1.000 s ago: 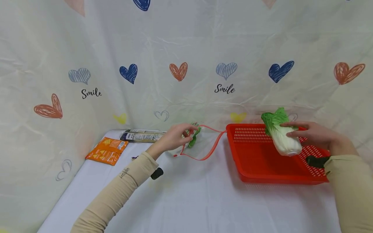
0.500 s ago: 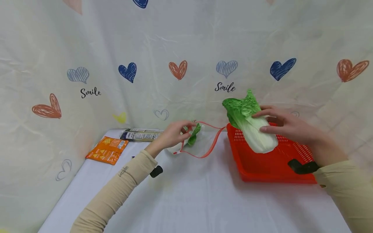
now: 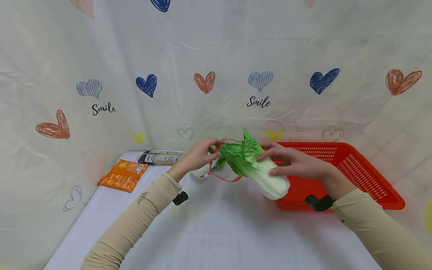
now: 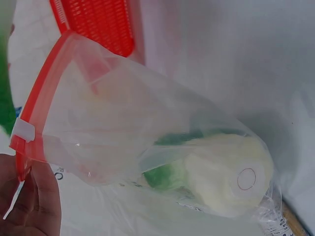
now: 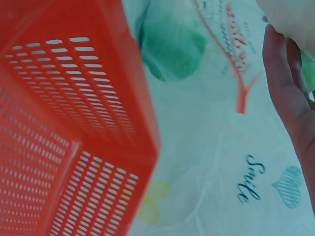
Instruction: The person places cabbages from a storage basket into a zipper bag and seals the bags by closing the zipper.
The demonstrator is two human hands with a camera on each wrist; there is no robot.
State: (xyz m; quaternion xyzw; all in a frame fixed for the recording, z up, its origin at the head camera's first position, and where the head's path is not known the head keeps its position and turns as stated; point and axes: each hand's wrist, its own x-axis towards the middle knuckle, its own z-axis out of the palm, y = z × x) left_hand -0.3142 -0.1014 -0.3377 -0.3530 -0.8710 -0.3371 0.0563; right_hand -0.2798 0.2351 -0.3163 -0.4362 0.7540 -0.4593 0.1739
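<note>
Two hands meet over the middle of the table [image 3: 216,232], and what matters between them is how the cabbage lines up with the mouth of the bag. Largest first: the red basket [image 3: 364,168] sits behind and outward of the right hand [image 3: 290,164], its near rim just beyond that wrist. It looks empty from here, though the forearm hides part of the floor.

The cabbage [image 3: 260,168] is held above the table in the right hand, fingers spread along its top and curled over the pale stalk. Its long axis runs slantwise, with the white stump end low and toward the person, off toward the basket side. The green leaf tips point up and away toward the left hand [image 3: 202,155]. So the leafy end leads, and the right hand is much the nearer one to it; the left does not touch it.

The zip bag [image 4: 147,147] hangs from the left hand, which pinches the red zip strip at one corner. The mouth gapes toward the right hand, just beside the cabbage's leaf tips; whether the leaves have crossed the red rim I cannot quite tell from the head view. In the left wrist view a second cabbage [image 4: 216,177] already lies in the bag, stump end outward against the film.

Beyond the left forearm, well apart, lie an orange snack packet [image 3: 123,175] and a dark long packet [image 3: 162,157].
</note>
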